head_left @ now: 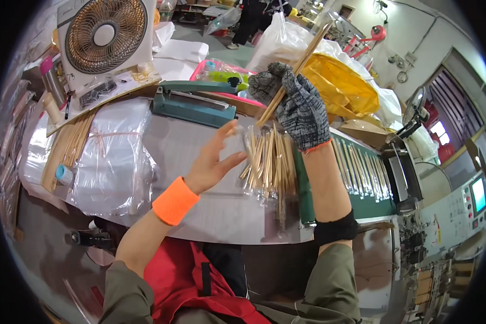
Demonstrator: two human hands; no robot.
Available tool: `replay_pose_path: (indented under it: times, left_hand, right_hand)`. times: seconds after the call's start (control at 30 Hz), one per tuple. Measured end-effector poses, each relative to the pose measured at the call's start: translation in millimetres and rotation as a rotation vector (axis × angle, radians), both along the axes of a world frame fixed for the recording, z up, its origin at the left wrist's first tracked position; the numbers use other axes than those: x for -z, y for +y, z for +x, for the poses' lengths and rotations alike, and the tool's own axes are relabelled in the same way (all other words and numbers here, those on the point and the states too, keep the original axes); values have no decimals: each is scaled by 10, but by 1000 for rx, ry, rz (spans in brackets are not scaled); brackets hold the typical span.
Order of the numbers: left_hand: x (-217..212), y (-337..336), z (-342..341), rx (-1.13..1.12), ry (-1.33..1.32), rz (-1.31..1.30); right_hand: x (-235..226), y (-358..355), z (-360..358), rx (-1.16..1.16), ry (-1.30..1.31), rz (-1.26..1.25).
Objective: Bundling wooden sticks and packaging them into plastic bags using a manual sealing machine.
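Right hand (299, 105) in grey knit glove grips thin wooden sticks (297, 67). Bare left hand (213, 162), fingers spread, touches clear bag of sticks (267, 159). Best hold bag mouth wide, slide sticks straight.

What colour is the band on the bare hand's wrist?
Bright orange wristband on the left hand; clearest in the head view.

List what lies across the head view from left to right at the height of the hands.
Stack of clear plastic bags → bare left hand with orange wristband → clear bag of wooden chopsticks → right hand in grey knitted glove gripping loose chopsticks → green conveyor belt carrying wrapped chopsticks → grey control panel with screen.
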State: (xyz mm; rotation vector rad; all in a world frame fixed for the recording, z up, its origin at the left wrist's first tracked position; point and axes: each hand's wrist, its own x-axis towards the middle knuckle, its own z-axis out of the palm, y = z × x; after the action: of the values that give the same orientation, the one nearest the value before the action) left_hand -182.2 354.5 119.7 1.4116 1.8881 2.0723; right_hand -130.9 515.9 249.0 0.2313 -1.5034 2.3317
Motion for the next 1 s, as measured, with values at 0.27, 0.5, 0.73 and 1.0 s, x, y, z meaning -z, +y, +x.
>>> replay_pose_path:
  times: [0.27,0.5,0.73,1.0]
  left_hand:
    - [19,-182,145,387,-660,56]
    - [547,-490,330,144,-770,-313]
    - [598,-809,460,208,-781,-402]
    - [687,-101,-105,-118,-365,-7]
  right_hand:
    - [191,-299,9,-66,-31,-161]
    - [1578,-928,73,256,-342,-246]
    - [2160,-702,452,747,-288,547]
    - [2203,-1347,1217,141,-663,5]
